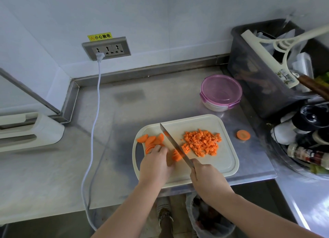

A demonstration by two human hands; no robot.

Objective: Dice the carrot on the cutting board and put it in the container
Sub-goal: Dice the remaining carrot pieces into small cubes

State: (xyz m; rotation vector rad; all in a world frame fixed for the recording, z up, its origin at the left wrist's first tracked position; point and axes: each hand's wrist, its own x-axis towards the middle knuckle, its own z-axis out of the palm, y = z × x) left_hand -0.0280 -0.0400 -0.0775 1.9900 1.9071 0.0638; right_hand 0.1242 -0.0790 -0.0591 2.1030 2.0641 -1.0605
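Observation:
A cream cutting board (220,164) lies near the counter's front edge. On its right half sits a pile of diced carrot (203,142). Uncut carrot slices (151,140) lie at the board's left end. My left hand (156,164) presses curled fingers down on a small stack of carrot strips (177,155). My right hand (207,180) grips the handle of a long knife (175,145), whose blade slants across the strips toward the board's far edge. A round container (220,92) with a purple lid on stands behind the board, to the right.
One carrot end slice (243,135) lies on the steel counter right of the board. A dark bin (267,68) with utensils and a rack of spice bottles (306,140) crowd the right side. A white power cord (94,131) hangs down from a wall socket on the left.

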